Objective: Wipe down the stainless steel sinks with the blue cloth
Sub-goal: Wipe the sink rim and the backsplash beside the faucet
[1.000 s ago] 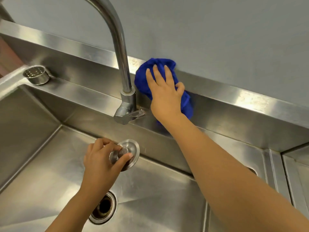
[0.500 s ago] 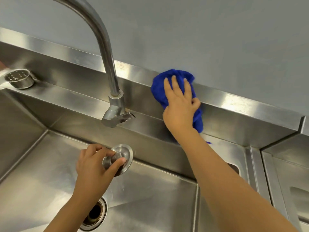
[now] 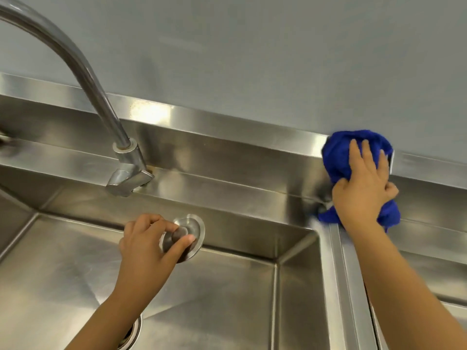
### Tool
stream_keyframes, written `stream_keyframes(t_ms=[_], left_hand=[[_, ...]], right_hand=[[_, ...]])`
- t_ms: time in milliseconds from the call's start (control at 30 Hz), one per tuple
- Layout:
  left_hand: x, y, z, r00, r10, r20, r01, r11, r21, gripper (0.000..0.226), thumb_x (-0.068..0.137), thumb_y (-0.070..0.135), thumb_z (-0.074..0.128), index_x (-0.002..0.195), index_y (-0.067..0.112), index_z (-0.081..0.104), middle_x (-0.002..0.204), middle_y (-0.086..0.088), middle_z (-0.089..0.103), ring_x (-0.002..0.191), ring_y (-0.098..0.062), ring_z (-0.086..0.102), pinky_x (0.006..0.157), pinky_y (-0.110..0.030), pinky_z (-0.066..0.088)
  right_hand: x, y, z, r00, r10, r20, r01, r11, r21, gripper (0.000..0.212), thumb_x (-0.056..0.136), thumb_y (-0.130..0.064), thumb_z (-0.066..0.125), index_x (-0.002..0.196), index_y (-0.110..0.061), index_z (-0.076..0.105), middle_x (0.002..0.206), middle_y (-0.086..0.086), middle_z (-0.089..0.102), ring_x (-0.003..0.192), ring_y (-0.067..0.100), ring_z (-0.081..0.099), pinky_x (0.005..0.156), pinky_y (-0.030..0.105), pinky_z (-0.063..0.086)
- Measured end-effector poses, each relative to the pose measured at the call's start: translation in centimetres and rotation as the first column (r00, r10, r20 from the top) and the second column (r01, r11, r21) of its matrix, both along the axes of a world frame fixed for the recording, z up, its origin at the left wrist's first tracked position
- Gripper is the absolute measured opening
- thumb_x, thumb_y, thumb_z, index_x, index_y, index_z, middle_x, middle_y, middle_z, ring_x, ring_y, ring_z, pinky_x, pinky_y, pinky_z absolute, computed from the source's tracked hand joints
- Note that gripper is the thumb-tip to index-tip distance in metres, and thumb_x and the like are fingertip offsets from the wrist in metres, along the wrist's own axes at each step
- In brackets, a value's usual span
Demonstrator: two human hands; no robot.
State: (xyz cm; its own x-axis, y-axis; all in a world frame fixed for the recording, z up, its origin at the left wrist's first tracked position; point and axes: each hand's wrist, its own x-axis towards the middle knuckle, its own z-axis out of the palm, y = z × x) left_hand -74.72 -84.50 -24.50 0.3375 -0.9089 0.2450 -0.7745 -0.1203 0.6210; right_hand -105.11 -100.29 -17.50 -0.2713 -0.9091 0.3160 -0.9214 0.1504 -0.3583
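Seemingly midway, the right hand (image 3: 364, 190) grips the bunched cloth (image 3: 338, 157) under its fingers against the back ledge (image 3: 227, 140), while the left hand (image 3: 149, 246) pinches a stopper (image 3: 194, 224) between thumb and fingertips (both sinks (image 3: 75, 269) probably remain to be wiped).
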Motion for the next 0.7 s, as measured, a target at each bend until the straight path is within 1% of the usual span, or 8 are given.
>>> stream_keyframes(t_ms=[67,200,267,333,433,567,633,700], left_hand=[[-0.9,-0.2,0.2,1.0,-0.009,-0.003,0.009,1.0,0.005,0.05,0.069,0.067,0.051,0.079,0.021,0.069,0.096,0.006,0.052,0.095,-0.018,0.042,0.081,-0.042,0.037],[-2.7,-1.1,0.9,0.999,-0.05,0.012,0.05,0.999,0.014,0.047,0.068,0.066,0.054,0.079,0.022,0.068,0.094,0.005,0.053,0.092,-0.016,0.041,0.079,-0.043,0.041],[-3.3,-1.5,1.2,0.997,-0.07,0.018,0.07,0.998,0.007,0.049,0.068,0.067,0.051,0.079,0.023,0.068,0.093,0.005,0.052,0.091,-0.016,0.041,0.077,-0.043,0.041],[-3.9,-1.9,1.6,0.997,-0.073,0.026,0.073,0.997,0.003,0.045,0.067,0.068,0.055,0.079,0.027,0.067,0.093,0.007,0.052,0.09,-0.015,0.04,0.076,-0.041,0.04],[-4.2,-2.0,1.7,0.996,-0.079,0.037,0.079,0.997,0.009,0.039,0.068,0.066,0.069,0.078,0.029,0.065,0.094,0.008,0.052,0.09,-0.015,0.039,0.076,-0.043,0.041],[-4.3,-1.8,1.2,0.994,-0.088,0.064,0.088,0.996,-0.003,0.048,0.068,0.07,0.053,0.078,0.025,0.067,0.094,0.007,0.052,0.089,-0.016,0.04,0.074,-0.04,0.038],[-4.8,-1.7,1.2,0.994,-0.097,0.058,0.097,0.995,0.002,0.05,0.071,0.071,0.061,0.078,0.022,0.069,0.094,0.006,0.052,0.089,-0.017,0.042,0.074,-0.041,0.039],[-5.5,-1.7,1.4,0.994,-0.102,0.044,0.101,0.995,0.018,0.046,0.069,0.063,0.062,0.079,0.02,0.07,0.094,0.004,0.052,0.09,-0.018,0.042,0.075,-0.044,0.042]], right_hand=[[1.3,0.1,-0.1,1.0,-0.002,0.011,0.001,1.0,0.012,0.083,0.084,0.004,0.05,0.152,-0.032,0.018,0.161,-0.009,0.011,0.148,0.022,0.004,0.099,0.05,0.026],[4.0,0.3,-0.9,0.954,0.284,-0.098,-0.28,0.959,0.049,0.085,0.086,0.002,0.051,0.153,-0.033,0.012,0.161,-0.011,0.004,0.148,0.02,-0.002,0.106,0.048,0.023],[3.1,0.1,-1.0,0.93,0.35,-0.115,-0.347,0.937,0.047,0.083,0.086,0.002,0.051,0.152,-0.034,0.015,0.161,-0.012,0.007,0.148,0.018,-0.001,0.107,0.044,0.021],[0.8,0.2,-1.2,0.944,0.312,-0.111,-0.312,0.95,0.015,0.082,0.085,0.002,0.051,0.151,-0.034,0.02,0.16,-0.013,0.011,0.148,0.017,0.002,0.104,0.043,0.022],[-3.1,0.7,-1.8,0.992,0.116,-0.057,-0.118,0.993,-0.024,0.081,0.085,0.004,0.05,0.151,-0.032,0.021,0.16,-0.01,0.014,0.148,0.018,0.006,0.101,0.046,0.025],[-3.8,0.5,-1.8,0.999,-0.026,0.028,0.027,0.998,-0.05,0.083,0.083,0.006,0.051,0.152,-0.03,0.021,0.16,-0.009,0.015,0.148,0.021,0.005,0.101,0.046,0.025],[-2.0,0.6,-2.0,1.0,-0.014,0.017,0.015,0.999,-0.05,0.086,0.083,0.004,0.053,0.152,-0.03,0.016,0.161,-0.008,0.009,0.148,0.023,0.001,0.1,0.049,0.027],[0.3,1.1,-2.8,0.988,0.148,-0.053,-0.151,0.988,-0.046,0.089,0.081,0.005,0.054,0.152,-0.03,0.014,0.161,-0.008,0.008,0.148,0.023,0.001,0.099,0.051,0.031]])
